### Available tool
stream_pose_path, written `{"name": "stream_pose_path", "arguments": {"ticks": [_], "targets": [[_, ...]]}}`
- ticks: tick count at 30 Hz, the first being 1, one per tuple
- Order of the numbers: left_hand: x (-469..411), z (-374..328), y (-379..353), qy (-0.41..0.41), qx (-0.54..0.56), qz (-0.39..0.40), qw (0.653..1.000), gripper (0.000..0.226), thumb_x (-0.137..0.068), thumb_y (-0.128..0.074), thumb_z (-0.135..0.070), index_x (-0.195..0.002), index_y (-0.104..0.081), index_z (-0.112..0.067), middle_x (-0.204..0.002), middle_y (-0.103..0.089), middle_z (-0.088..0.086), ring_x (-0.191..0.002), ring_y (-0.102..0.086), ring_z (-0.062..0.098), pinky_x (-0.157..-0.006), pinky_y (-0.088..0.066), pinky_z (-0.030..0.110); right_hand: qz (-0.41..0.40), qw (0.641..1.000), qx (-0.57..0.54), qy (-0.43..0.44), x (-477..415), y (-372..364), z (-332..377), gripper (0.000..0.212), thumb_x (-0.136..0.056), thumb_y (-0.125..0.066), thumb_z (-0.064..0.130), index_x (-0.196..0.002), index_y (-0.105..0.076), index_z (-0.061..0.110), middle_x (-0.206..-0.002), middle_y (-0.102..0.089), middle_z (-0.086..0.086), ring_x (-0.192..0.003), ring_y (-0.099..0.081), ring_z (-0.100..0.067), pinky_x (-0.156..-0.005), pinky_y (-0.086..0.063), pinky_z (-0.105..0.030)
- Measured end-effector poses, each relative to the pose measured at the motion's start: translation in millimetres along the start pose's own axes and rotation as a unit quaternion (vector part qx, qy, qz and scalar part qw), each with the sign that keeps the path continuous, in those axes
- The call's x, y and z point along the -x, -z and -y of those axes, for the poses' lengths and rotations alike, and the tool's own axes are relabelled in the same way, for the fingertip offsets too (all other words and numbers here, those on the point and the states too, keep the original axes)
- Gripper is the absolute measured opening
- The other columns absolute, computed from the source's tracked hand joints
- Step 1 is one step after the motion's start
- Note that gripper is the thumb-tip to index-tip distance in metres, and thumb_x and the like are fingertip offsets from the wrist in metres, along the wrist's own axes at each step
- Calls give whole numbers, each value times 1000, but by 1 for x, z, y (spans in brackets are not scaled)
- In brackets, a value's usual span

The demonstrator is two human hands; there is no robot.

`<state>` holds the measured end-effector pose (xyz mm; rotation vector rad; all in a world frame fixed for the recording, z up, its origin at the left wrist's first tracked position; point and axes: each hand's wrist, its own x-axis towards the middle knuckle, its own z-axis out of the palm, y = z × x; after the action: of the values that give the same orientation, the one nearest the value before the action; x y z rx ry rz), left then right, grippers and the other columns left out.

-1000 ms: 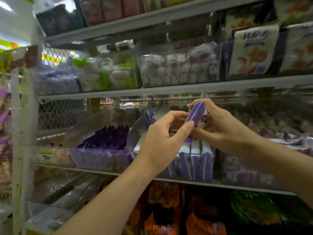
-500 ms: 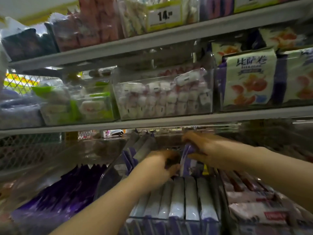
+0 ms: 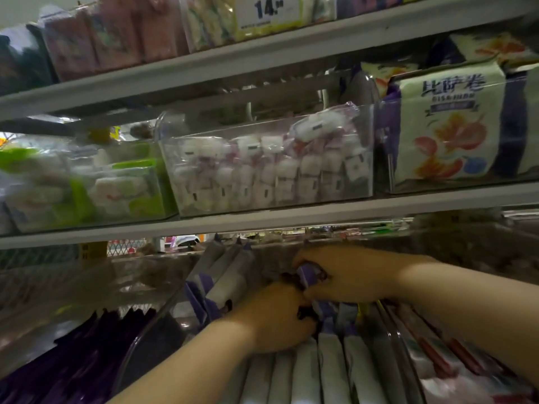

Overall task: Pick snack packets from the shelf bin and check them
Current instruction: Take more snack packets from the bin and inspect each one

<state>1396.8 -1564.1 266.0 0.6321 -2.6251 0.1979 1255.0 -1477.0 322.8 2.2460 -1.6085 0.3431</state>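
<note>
Grey metal store shelves (image 3: 291, 220) fill the view, loaded with stock, and on the lower level sits a clear plastic bin (image 3: 151, 325) packed with upright rows of white-and-purple packets (image 3: 329, 371). Both hands are right inside it! The right hand (image 3: 353, 275) comes in from the right, thumb and fingers pinching a small purple snack packet (image 3: 307, 275) just above the rows, towards the bin's back. The left hand (image 3: 271, 319) sits just below, touching the right, fingers curled down among the packets; whether they grip one cannot be told. Leaning packets (image 3: 224, 272) rest at the back left. Dark purple packs (image 3: 87, 360) lie to the left, red-and-white packs (image 3: 437, 363) to the right. Overhead: a clear tub of white and pink sweets (image 3: 271, 170) and a yellow price label (image 3: 268, 10) reading 14.
</note>
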Motion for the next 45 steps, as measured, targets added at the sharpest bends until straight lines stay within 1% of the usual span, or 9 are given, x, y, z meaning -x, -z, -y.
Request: {"name": "stream_pose_path", "arguments": {"ticks": [3, 12, 18, 26, 30, 32, 35, 40, 45], "targets": [[5, 3, 1, -14, -49, -3, 999, 30, -90, -44, -36, -110, -63, -26, -128, -58, -3, -114, -53, 19, -95, -46, 35, -4, 1000, -8, -4, -1, -1, 1, 29, -95, -54, 27, -123, -54, 22, -122, -60, -2, -109, -56, -18, -95, -46, -34], [13, 12, 3, -37, -179, 5, 983, 52, -95, -23, -48, -115, -66, -27, -127, -57, -5, -119, -46, 19, -99, -30, 32, -44, 997, 5, -61, 6, -2, -7, 21, -97, -53, 33, -116, -55, 26, -92, -51, 9, -82, -48, -9, -73, -39, -22], [19, 14, -4, -25, -188, -24, 982, 57, -93, -15, -52, -112, -63, -28, -124, -56, -9, -116, -46, 15, -99, -28, 32, 18, 995, 63, -79, -6, 3, -3, 35, -96, -56, 33, -126, -55, 16, -118, -61, -7, -105, -58, -22, -88, -48, -32], [24, 12, -5, -10, -158, -27, 987, 49, -95, -21, -53, -122, -57, -34, -132, -51, -14, -126, -40, 12, -107, -29, 37, 104, 987, 103, -64, 1, -5, 10, 35, -94, -51, 23, -129, -52, 16, -114, -62, -9, -94, -59, -22, -81, -51, -31], [24, 6, -1, 47, 32, -96, 994, 33, -88, -46, -58, -118, -42, -44, -124, -53, -15, -112, -55, 11, -91, -44, 27, 143, 982, 114, -50, 1, 0, 6, 34, -88, -58, 32, -120, -61, 17, -108, -68, -5, -93, -63, -18, -85, -53, -30], [20, 1, 1, 81, 74, -141, 984, 45, -87, -54, -55, -125, -33, -46, -131, -52, -13, -115, -56, 14, -91, -47, 29, 101, 989, 88, -61, 3, 9, -1, 36, -86, -59, 34, -121, -57, 26, -100, -66, 8, -82, -59, -7, -75, -50, -16], [14, -8, -1, 69, 15, -138, 988, 58, -89, -54, -51, -138, -24, -46, -144, -44, -11, -126, -50, 19, -101, -43, 35, 91, 989, 69, -95, 8, 17, -13, 36, -80, -58, 46, -115, -53, 40, -104, -62, 13, -86, -53, -6, -78, -45, -18], [12, -11, -9, 71, -69, -90, 991, 46, -94, -46, -46, -138, -40, -35, -138, -52, -4, -122, -51, 23, -95, -41, 34, 178, 970, 71, -151, -4, 14, -14, 43, -76, -61, 53, -113, -60, 31, -109, -60, 7, -96, -55, -12, -79, -46, -25], [18, -11, -10, 58, -96, -76, 991, 45, -97, -40, -45, -141, -40, -35, -143, -47, -5, -128, -44, 21, -105, -31, 35, 144, 979, 84, -116, 2, 14, -8, 46, -76, -69, 55, -116, -64, 32, -103, -64, 11, -87, -57, -7, -66, -42, -16]]}}
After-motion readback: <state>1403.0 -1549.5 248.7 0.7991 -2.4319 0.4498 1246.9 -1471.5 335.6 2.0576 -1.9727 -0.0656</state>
